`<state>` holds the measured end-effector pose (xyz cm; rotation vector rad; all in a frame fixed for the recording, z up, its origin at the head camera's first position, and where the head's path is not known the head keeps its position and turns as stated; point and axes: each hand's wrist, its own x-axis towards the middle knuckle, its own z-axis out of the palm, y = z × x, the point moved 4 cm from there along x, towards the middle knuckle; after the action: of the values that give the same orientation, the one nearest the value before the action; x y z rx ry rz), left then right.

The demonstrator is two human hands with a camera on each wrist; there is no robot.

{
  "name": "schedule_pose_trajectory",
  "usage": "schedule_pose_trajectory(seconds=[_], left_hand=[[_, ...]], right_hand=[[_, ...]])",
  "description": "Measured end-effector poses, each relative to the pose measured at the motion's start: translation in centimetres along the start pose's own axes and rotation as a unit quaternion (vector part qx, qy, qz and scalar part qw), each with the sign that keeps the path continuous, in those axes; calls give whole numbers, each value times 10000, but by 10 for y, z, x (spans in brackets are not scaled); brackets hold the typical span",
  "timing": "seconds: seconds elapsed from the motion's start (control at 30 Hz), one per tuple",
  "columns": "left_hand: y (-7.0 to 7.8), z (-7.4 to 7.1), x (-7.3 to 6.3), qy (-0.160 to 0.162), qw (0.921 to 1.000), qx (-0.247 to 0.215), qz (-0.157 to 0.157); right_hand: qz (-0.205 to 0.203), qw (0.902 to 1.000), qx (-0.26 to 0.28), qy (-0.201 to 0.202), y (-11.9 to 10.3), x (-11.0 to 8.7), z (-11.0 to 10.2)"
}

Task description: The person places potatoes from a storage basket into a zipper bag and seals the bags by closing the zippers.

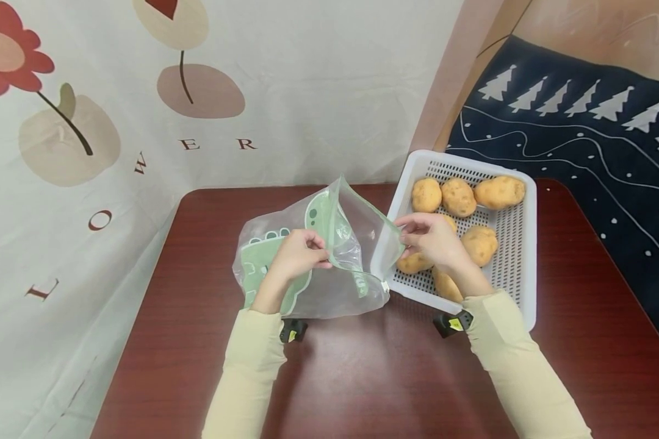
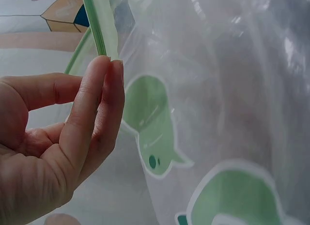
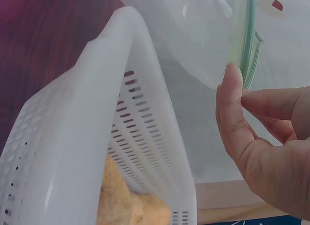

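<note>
A clear zip bag with green cartoon prints and a green zip edge lies on the table, its mouth spread apart. My left hand pinches the green edge on one side of the mouth; the left wrist view shows thumb and fingers meeting on the zip strip. With the right hand I pinch the corner at the opposite end of the mouth, over the basket's near-left side. Below that hand, several potatoes lie in a white slotted plastic basket, some partly hidden by the hand and wrist.
The dark red table carries both bag and basket. Behind it hangs a pale curtain with flower prints and letters. A dark blue cloth with white trees hangs at the right, beyond the basket.
</note>
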<state>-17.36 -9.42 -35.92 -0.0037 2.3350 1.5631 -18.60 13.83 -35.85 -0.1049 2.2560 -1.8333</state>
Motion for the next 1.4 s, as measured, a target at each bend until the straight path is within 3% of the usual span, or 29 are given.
schedule_pose_trajectory(seconds=[0.43, 0.73, 0.9, 1.13, 1.4], left_hand=[[-4, -13, -3, 315, 9995, 56, -45], [-7, -18, -6, 272, 9995, 65, 166], [-8, -23, -8, 366, 9991, 183, 130], [-8, -29, -9, 537, 9984, -5, 179], [-2, -31, -12, 609, 9976, 280, 193]], right_hand=[[-205, 9995, 229, 105, 4, 0, -12], [-174, 9996, 139, 201, 4, -3, -18], [-155, 9993, 33, 333, 3, -4, -23], [-163, 9990, 11, 411, 1, -5, -27], [-175, 9990, -173, 381, -3, -7, -28]])
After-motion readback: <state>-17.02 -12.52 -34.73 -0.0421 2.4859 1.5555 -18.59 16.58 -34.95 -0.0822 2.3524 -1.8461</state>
